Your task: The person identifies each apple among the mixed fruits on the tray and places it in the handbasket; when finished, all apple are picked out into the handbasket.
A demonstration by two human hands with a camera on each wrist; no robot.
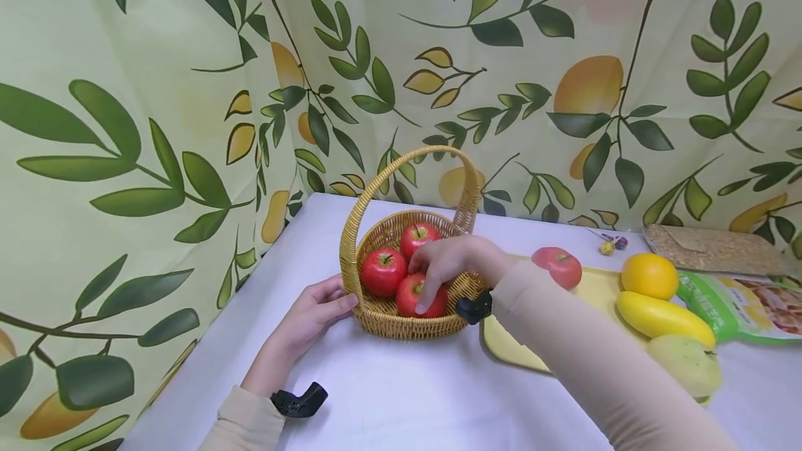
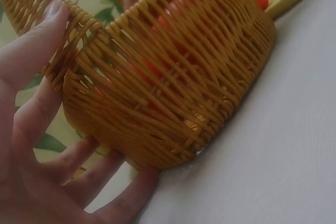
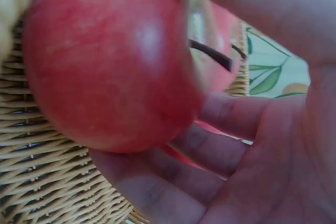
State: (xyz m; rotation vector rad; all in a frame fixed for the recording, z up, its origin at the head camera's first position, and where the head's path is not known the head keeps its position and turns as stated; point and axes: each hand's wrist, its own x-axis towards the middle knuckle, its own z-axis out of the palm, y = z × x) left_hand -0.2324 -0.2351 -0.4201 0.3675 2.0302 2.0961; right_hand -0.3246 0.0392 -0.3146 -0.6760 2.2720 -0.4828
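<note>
Red apple (image 1: 409,296) (glossy, dark stem) sat at front of wicker basket (image 1: 407,329), my R hand (image 1: 456,257) gripping it. L hand (image 1: 315,313) held basket's side by the handle. 2 other apples (image 1: 383,272) lay behind, yellow tray (image 1: 515,345) w/ fruit to R.

A basket (image 1: 407,328) stands on the desk (image 1: 388,395), holding a front apple (image 1: 409,296), a left apple (image 1: 383,272) and a back apple (image 1: 418,236). To its right lies a tray (image 1: 515,350), a fourth apple (image 1: 560,266) apparently on it, partly behind a sleeve (image 1: 583,360). An orange (image 1: 649,276) sits farther right, then a bag (image 1: 748,305); behind lies a packet (image 1: 720,250).
</note>
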